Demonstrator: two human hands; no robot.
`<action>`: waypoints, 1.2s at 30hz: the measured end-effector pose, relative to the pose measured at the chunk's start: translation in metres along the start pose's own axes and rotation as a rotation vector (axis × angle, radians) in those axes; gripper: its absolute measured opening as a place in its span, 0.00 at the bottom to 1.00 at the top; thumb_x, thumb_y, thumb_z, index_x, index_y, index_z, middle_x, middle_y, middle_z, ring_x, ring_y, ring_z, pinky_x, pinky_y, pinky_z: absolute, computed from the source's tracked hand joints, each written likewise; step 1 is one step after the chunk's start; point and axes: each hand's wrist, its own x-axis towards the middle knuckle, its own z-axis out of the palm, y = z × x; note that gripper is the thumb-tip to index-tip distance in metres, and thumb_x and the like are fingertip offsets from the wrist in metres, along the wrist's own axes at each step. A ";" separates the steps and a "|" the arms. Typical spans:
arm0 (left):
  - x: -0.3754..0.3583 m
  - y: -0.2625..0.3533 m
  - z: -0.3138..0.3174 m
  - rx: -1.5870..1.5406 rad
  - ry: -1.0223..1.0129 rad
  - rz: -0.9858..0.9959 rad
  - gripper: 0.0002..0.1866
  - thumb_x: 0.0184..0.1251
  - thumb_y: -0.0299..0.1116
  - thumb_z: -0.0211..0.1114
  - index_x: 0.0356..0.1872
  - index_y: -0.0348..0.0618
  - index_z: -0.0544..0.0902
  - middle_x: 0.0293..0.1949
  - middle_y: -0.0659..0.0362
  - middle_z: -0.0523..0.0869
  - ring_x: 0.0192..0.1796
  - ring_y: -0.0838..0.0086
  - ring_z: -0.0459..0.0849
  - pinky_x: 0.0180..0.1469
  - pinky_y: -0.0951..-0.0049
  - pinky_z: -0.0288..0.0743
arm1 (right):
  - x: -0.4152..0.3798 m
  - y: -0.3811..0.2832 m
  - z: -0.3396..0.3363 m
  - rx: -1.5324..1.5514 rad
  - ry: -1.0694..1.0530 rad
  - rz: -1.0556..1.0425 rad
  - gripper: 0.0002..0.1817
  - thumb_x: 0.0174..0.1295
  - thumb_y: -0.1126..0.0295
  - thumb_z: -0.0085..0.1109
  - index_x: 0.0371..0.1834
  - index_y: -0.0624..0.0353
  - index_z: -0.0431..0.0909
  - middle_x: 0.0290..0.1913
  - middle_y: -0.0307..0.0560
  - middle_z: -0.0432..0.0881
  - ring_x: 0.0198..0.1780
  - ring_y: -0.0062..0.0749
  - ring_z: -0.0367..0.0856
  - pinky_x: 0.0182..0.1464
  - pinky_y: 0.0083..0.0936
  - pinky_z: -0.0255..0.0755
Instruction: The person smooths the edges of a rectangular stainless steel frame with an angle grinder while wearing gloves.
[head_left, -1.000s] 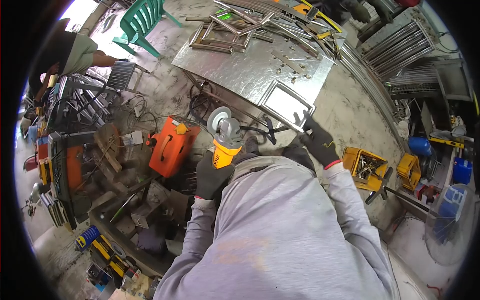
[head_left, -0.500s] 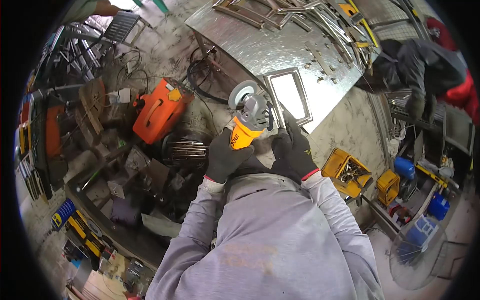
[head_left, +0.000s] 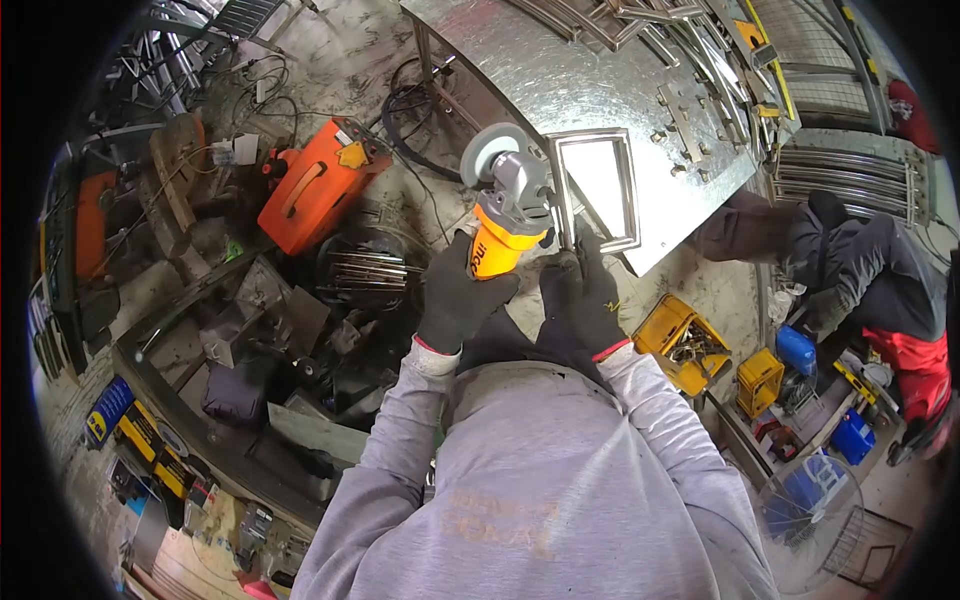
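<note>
My gloved left hand (head_left: 463,298) is wrapped round the yellow body of an angle grinder (head_left: 503,240). The grinder's pale round disc (head_left: 492,155) points up and away from me, left of a rectangular metal frame (head_left: 632,190). The frame lies at the near edge of the shiny metal table (head_left: 520,75). My gloved right hand (head_left: 582,300) grips the frame's near corner, its fingers closed on the left bar. The disc and the frame are apart.
An orange case (head_left: 315,190) stands on the floor at left, near metal rods (head_left: 365,270). Yellow crates (head_left: 682,345) are at right. A co-worker (head_left: 860,260) bends down at far right. More metal frames (head_left: 600,25) lie on the table's far side. Cables run across the floor.
The view has shifted, and the grinder sits slightly higher, still in my left hand. The co-worker at right has moved down and shows more of the body.
</note>
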 end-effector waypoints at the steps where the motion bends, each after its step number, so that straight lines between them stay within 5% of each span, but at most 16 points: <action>1: 0.000 0.003 0.000 0.021 -0.044 -0.013 0.24 0.58 0.32 0.85 0.54 0.37 0.86 0.43 0.56 0.93 0.43 0.71 0.92 0.47 0.66 0.84 | -0.001 0.000 0.004 -0.003 0.000 0.001 0.34 0.87 0.57 0.57 0.91 0.53 0.64 0.55 0.67 0.92 0.50 0.65 0.93 0.49 0.47 0.85; 3: 0.001 0.002 0.000 0.043 -0.088 -0.027 0.25 0.62 0.28 0.83 0.60 0.37 0.86 0.48 0.59 0.93 0.48 0.76 0.91 0.52 0.69 0.85 | -0.003 0.002 0.014 0.024 -0.001 0.065 0.34 0.87 0.58 0.56 0.92 0.53 0.63 0.58 0.67 0.91 0.54 0.65 0.93 0.51 0.47 0.86; 4: 0.002 -0.003 0.001 0.056 -0.087 -0.027 0.25 0.62 0.28 0.83 0.60 0.36 0.85 0.48 0.60 0.93 0.47 0.77 0.90 0.52 0.70 0.85 | -0.003 0.004 0.016 -0.022 0.004 -0.013 0.34 0.91 0.51 0.49 0.92 0.57 0.62 0.49 0.50 0.93 0.44 0.36 0.93 0.46 0.33 0.85; 5: 0.003 -0.006 0.001 0.071 -0.088 -0.028 0.26 0.62 0.28 0.83 0.61 0.36 0.85 0.48 0.60 0.93 0.47 0.78 0.90 0.51 0.71 0.84 | -0.003 0.006 0.016 -0.019 0.006 -0.010 0.34 0.91 0.51 0.49 0.92 0.57 0.62 0.49 0.50 0.93 0.44 0.36 0.93 0.46 0.33 0.85; 11: 0.009 0.005 -0.005 0.024 -0.134 -0.094 0.28 0.62 0.28 0.83 0.63 0.36 0.85 0.49 0.61 0.93 0.47 0.79 0.89 0.50 0.72 0.84 | -0.003 -0.001 0.013 -0.008 -0.014 -0.004 0.34 0.91 0.53 0.49 0.91 0.61 0.62 0.53 0.55 0.94 0.44 0.44 0.95 0.47 0.37 0.86; 13: 0.010 0.012 -0.008 0.004 -0.150 -0.131 0.28 0.62 0.28 0.83 0.63 0.36 0.84 0.49 0.61 0.93 0.47 0.79 0.89 0.51 0.72 0.84 | -0.008 -0.003 0.010 -0.126 -0.043 -0.037 0.36 0.86 0.56 0.57 0.93 0.51 0.60 0.48 0.67 0.93 0.46 0.67 0.93 0.45 0.52 0.85; 15: 0.011 0.014 -0.008 -0.017 -0.165 -0.172 0.28 0.62 0.28 0.83 0.63 0.36 0.84 0.49 0.61 0.93 0.48 0.78 0.89 0.52 0.72 0.84 | -0.011 -0.002 0.015 -0.149 -0.024 -0.017 0.36 0.86 0.55 0.57 0.93 0.51 0.61 0.46 0.66 0.93 0.45 0.67 0.93 0.43 0.53 0.85; 17: 0.011 0.010 -0.005 -0.173 -0.074 -0.009 0.28 0.60 0.32 0.85 0.61 0.36 0.86 0.44 0.60 0.94 0.42 0.79 0.89 0.46 0.70 0.84 | -0.013 -0.001 0.019 -0.170 -0.005 0.006 0.36 0.86 0.54 0.57 0.92 0.51 0.62 0.45 0.65 0.93 0.44 0.67 0.93 0.42 0.53 0.85; 32: 0.014 0.004 -0.007 -0.169 -0.126 -0.044 0.29 0.61 0.31 0.84 0.63 0.36 0.86 0.45 0.61 0.93 0.42 0.80 0.88 0.47 0.71 0.84 | -0.010 -0.015 0.020 -0.047 0.090 -0.067 0.32 0.85 0.58 0.60 0.87 0.61 0.69 0.42 0.63 0.93 0.38 0.65 0.92 0.38 0.48 0.84; 34: 0.014 0.004 -0.008 -0.156 -0.126 -0.047 0.28 0.61 0.31 0.84 0.62 0.36 0.86 0.45 0.61 0.93 0.42 0.80 0.88 0.47 0.71 0.84 | -0.011 -0.018 0.016 -0.033 -0.017 0.056 0.34 0.87 0.55 0.56 0.91 0.54 0.65 0.56 0.67 0.92 0.55 0.66 0.94 0.51 0.48 0.87; 36: 0.013 0.007 -0.008 -0.144 -0.125 -0.050 0.28 0.61 0.31 0.84 0.61 0.36 0.86 0.45 0.61 0.93 0.42 0.80 0.88 0.46 0.71 0.84 | -0.010 -0.023 0.013 -0.029 -0.033 0.084 0.34 0.88 0.55 0.56 0.91 0.54 0.64 0.57 0.68 0.92 0.56 0.66 0.94 0.52 0.48 0.87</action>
